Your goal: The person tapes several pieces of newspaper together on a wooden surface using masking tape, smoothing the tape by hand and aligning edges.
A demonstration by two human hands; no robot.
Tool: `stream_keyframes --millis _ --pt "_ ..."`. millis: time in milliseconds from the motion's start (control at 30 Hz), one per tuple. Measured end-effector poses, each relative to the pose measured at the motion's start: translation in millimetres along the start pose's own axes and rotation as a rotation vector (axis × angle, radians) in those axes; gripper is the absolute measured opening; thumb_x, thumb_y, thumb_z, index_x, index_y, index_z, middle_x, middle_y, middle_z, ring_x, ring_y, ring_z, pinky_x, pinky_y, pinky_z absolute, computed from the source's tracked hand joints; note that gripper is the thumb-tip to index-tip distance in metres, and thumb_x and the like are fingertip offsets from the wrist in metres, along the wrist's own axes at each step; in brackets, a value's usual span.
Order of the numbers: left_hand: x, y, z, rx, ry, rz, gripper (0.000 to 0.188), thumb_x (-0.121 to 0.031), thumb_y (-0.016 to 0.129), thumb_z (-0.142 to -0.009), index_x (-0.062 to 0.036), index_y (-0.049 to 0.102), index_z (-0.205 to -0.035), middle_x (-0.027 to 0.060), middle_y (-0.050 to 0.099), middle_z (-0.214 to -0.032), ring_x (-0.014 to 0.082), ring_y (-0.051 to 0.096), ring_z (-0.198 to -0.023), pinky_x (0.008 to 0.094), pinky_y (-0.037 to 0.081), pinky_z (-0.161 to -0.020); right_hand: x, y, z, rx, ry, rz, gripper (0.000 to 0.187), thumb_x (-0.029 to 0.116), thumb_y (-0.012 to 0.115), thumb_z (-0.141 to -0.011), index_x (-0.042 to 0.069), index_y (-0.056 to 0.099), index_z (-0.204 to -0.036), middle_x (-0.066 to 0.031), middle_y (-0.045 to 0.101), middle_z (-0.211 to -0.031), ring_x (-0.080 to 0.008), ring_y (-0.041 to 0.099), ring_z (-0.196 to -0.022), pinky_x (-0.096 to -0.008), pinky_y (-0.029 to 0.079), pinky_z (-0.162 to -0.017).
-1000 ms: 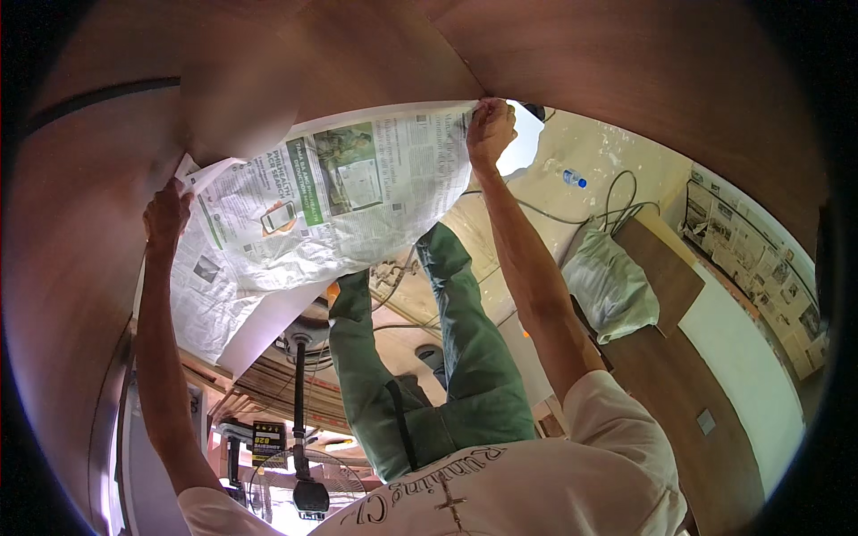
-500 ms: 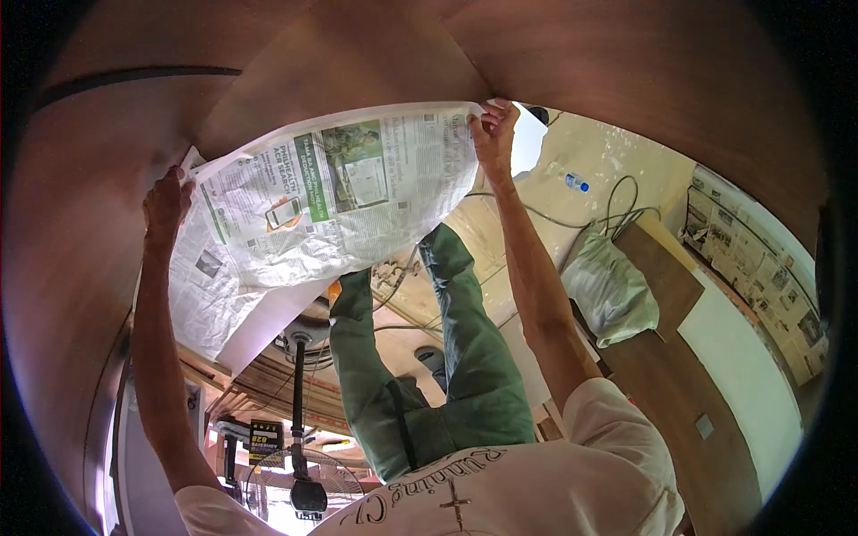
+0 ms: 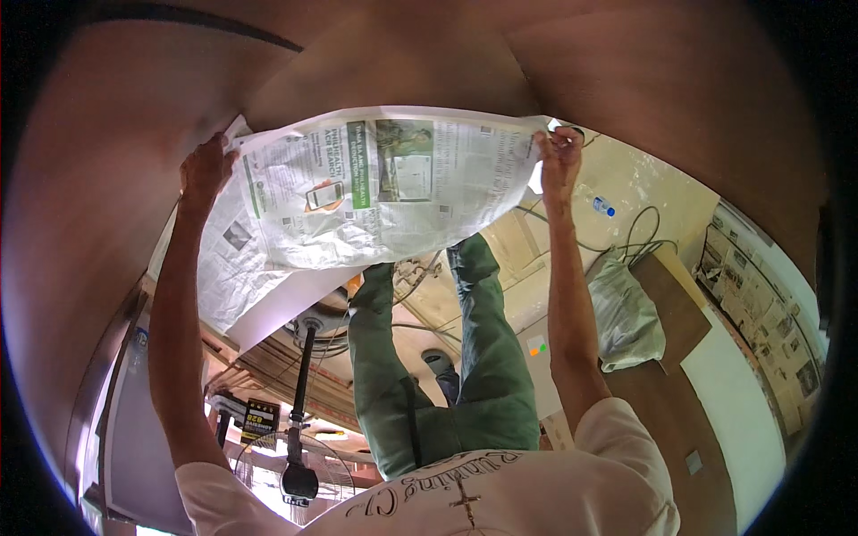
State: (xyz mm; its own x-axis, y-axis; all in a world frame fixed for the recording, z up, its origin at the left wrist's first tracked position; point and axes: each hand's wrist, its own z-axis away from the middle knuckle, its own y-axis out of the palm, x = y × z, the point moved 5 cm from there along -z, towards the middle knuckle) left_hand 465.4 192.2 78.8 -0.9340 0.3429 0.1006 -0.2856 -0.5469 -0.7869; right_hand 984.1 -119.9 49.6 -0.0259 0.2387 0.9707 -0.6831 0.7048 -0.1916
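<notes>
A wide newspaper sheet (image 3: pixel 344 232) is stretched between my raised hands, its far edge along the dark brown wood panel (image 3: pixel 402 71). My left hand (image 3: pixel 207 168) pinches the sheet's left corner, close against the brown surface. The right corner is gripped between the fingers of my right hand (image 3: pixel 561 156), just below the panel's edge. The paper sags toward me and looks wrinkled at its lower left. Whether its far edge is fixed to the panel, I cannot tell.
Below stands a black-poled fan (image 3: pixel 299 478) beside a black and yellow box (image 3: pixel 260 420). On the right are a pale sack (image 3: pixel 626 313), a cable (image 3: pixel 639 223) and a bottle with a blue cap (image 3: pixel 603 206). More newspaper (image 3: pixel 760 304) covers a surface at the far right.
The whole view has shifted, so the sheet and both hands appear farther right. My right hand sits slightly lower, off the panel's edge. Both hands keep their hold on the newspaper.
</notes>
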Motion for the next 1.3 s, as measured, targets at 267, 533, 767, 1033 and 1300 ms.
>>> stream_keyframes --millis 267,533,767,1033,1300 --pt "6.9 -2.9 -0.1 0.081 -0.026 0.093 0.04 -0.036 0.07 -0.092 -0.0108 0.062 -0.122 0.0177 0.074 -0.095 0.0346 0.072 -0.085 0.0477 0.056 -0.079 62.1 -21.1 23.4 -0.11 -0.155 0.136 0.032 0.005 0.077 -0.089 0.008 0.051 -0.107 -0.0021 0.059 -0.097 -0.0095 0.054 -0.087 -0.0255 0.047 -0.08" --pt "-32.2 12.3 -19.6 0.083 0.108 0.076 0.039 -0.042 0.072 -0.088 -0.0098 0.067 -0.11 0.0182 0.074 -0.099 0.0363 0.073 -0.094 0.0498 0.057 -0.082 16.6 -86.6 13.5 -0.002 0.055 0.129 0.031 0.003 0.073 -0.092 0.01 0.047 -0.108 -0.003 0.062 -0.097 -0.0109 0.059 -0.092 -0.0262 0.045 -0.088" --pt "-75.4 24.8 -39.4 -0.025 0.265 0.064 0.032 -0.036 0.066 -0.092 -0.0056 0.065 -0.099 0.0102 0.068 -0.064 0.0256 0.07 -0.057 0.0443 0.056 -0.067 -52.0 -106.3 -27.1 -0.134 0.044 0.185 0.041 0.011 0.083 -0.085 0.009 0.045 -0.099 -0.0006 0.054 -0.085 -0.0102 0.05 -0.079 -0.025 0.045 -0.078" --pt "-90.4 25.3 -42.3 -0.018 0.236 -0.04 0.032 -0.035 0.065 -0.092 -0.0039 0.063 -0.099 0.0189 0.072 -0.08 0.0339 0.074 -0.077 0.0495 0.057 -0.071 -84.9 -98.3 -52.1 -0.144 0.012 0.176 0.04 0.006 0.083 -0.084 0.008 0.046 -0.098 -0.0008 0.054 -0.085 -0.0104 0.051 -0.08 -0.0253 0.045 -0.077" --pt "-85.4 20.6 -25.7 -0.006 0.259 -0.058 0.029 -0.033 0.064 -0.093 -0.006 0.065 -0.101 0.0174 0.073 -0.082 0.0327 0.074 -0.077 0.05 0.057 -0.071 -97.7 -79.8 -49.0 -0.099 -0.037 0.123 0.037 0.005 0.08 -0.086 0.01 0.046 -0.099 0.0001 0.053 -0.091 -0.0099 0.05 -0.083 -0.0248 0.045 -0.08"
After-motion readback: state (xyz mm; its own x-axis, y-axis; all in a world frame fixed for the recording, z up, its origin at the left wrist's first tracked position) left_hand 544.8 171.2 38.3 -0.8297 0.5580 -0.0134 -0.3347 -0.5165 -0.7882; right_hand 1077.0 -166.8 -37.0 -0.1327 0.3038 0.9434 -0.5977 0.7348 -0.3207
